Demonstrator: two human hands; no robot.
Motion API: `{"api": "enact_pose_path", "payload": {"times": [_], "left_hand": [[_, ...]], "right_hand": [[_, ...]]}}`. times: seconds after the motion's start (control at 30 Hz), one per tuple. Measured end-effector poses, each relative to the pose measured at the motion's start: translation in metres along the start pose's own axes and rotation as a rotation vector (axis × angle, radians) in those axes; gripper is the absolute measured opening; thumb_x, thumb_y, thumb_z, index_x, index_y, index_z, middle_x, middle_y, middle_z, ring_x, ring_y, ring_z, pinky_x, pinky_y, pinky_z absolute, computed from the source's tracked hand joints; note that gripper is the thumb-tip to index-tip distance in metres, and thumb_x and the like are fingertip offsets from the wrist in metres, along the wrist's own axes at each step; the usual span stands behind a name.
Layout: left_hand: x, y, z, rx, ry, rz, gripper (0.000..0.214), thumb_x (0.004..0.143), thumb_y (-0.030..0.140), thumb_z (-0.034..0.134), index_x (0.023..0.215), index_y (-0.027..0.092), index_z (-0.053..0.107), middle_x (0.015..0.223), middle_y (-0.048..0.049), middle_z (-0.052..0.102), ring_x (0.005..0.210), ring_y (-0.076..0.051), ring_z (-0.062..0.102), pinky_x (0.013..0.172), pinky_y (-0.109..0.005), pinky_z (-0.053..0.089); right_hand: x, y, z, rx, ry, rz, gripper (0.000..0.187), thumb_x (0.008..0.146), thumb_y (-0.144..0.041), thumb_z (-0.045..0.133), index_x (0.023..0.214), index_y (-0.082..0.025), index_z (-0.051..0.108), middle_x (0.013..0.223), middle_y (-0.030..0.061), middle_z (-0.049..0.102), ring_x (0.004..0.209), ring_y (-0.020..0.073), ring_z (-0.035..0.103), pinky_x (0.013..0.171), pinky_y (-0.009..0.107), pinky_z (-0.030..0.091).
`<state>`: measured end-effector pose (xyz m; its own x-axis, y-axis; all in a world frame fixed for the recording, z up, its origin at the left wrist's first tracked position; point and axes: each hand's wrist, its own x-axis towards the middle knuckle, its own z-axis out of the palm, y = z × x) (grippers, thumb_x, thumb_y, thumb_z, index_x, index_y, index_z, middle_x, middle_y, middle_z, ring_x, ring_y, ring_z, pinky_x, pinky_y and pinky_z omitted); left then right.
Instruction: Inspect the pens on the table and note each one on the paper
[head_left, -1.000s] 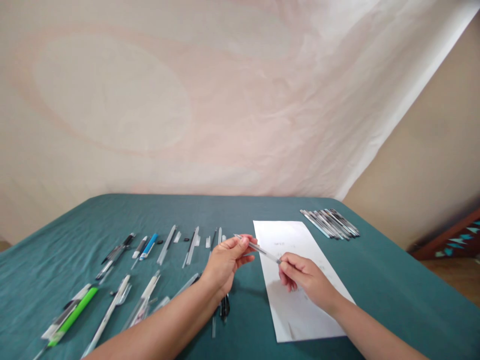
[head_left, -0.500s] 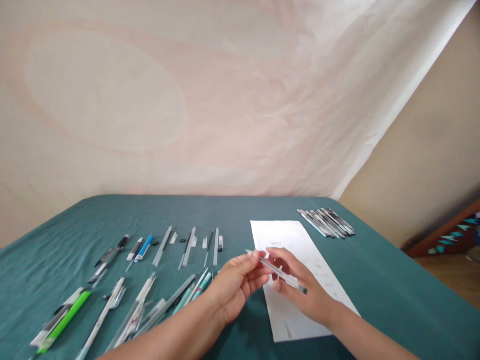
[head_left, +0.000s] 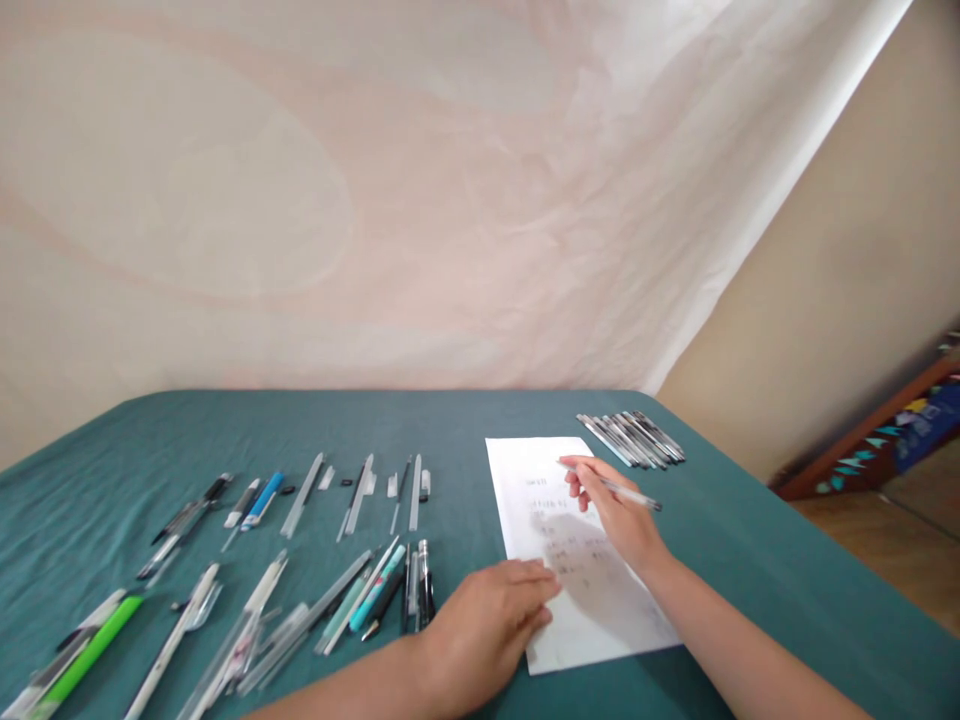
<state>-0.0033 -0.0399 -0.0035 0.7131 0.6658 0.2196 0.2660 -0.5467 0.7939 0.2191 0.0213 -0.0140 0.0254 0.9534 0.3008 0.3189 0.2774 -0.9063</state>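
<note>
My right hand (head_left: 611, 500) is closed round a clear-barrelled pen (head_left: 634, 494) with a dark end, held above the upper part of a white sheet of paper (head_left: 600, 630). The pen's tip points left and is largely hidden by the fingers; I cannot tell if it touches the sheet. My left hand (head_left: 491, 620) lies with fingers stretched out on the sheet's left edge and holds nothing. Faint lines of handwriting run down the paper. Just left of that hand lie black pens (head_left: 424, 585) and a turquoise pen (head_left: 377, 587).
A green cloth (head_left: 420, 412) covers the table. At the far right lies a row of several pens (head_left: 634, 438). Pen parts, caps and refills are spread on the left, among them a blue pen (head_left: 264, 498) and a green pen (head_left: 90, 655). A pale curtain (head_left: 420, 250) hangs behind.
My hands have moved apart. The right one has carried the pen up and right over the sheet, now in a writing grip; the left has let go of the pen and come down onto the paper.
</note>
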Motion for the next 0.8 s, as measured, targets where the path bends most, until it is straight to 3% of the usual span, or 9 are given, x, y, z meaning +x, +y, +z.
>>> {"api": "enact_pose_path", "payload": {"times": [0.13, 0.37, 0.57, 0.8], "left_hand": [[-0.004, -0.003, 0.002, 0.212, -0.167, 0.104, 0.034, 0.091, 0.021, 0.044, 0.121, 0.023, 0.059, 0.128, -0.0088, 0.058, 0.121, -0.024, 0.05, 0.109, -0.037, 0.029], [-0.005, -0.011, 0.005, 0.337, -0.2, 0.154, 0.035, 0.09, 0.019, 0.044, 0.123, 0.021, 0.055, 0.129, -0.0092, 0.056, 0.122, -0.024, 0.049, 0.107, -0.037, 0.032], [-0.004, -0.013, 0.007, 0.381, -0.207, 0.159, 0.034, 0.088, 0.018, 0.046, 0.121, 0.02, 0.056, 0.128, -0.0103, 0.057, 0.122, -0.025, 0.049, 0.106, -0.036, 0.034], [-0.002, -0.012, 0.005, 0.377, -0.221, 0.169, 0.032, 0.088, 0.019, 0.047, 0.118, 0.02, 0.057, 0.126, -0.01, 0.059, 0.12, -0.024, 0.051, 0.105, -0.035, 0.035]], "right_hand": [[0.014, 0.02, -0.011, 0.153, 0.078, 0.117, 0.033, 0.087, -0.046, 0.051, 0.098, -0.017, 0.062, 0.074, 0.003, 0.059, 0.063, 0.0138, 0.052, 0.051, 0.025, 0.041], [0.023, 0.015, -0.022, 0.272, 0.117, 0.133, 0.031, 0.082, -0.046, 0.056, 0.097, -0.019, 0.058, 0.077, 0.0036, 0.06, 0.063, 0.0146, 0.055, 0.045, 0.023, 0.04], [0.035, -0.002, -0.022, 0.215, 0.013, 0.142, 0.03, 0.082, -0.045, 0.057, 0.095, -0.017, 0.059, 0.079, 0.0043, 0.06, 0.065, 0.0152, 0.058, 0.045, 0.023, 0.041], [0.048, -0.014, 0.005, 0.173, -0.109, 0.107, 0.026, 0.079, -0.041, 0.058, 0.088, -0.016, 0.059, 0.073, 0.0026, 0.06, 0.063, 0.0135, 0.057, 0.046, 0.022, 0.041]]}}
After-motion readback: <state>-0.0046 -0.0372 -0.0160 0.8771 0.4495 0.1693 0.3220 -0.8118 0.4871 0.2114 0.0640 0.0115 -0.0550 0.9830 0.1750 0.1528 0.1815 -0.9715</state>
